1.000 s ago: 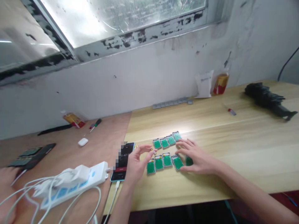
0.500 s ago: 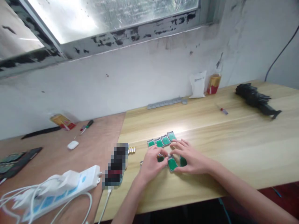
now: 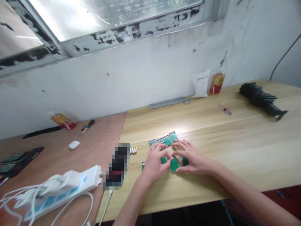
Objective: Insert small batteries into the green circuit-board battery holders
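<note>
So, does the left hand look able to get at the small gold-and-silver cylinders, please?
Probably yes: only bare tabletop shows between the left hand and the cylinders, though its fingers are at a green board.

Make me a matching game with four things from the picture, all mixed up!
Things:
1. Boards
2. White packet
3. Power strip
4. Black bundle

Matches:
A. has plugs in it
B. lying toward the right end of the table
C. green, by the left hand and right hand
D. standing up by the wall

Right pairs: 1-C, 2-D, 3-A, 4-B.
</note>
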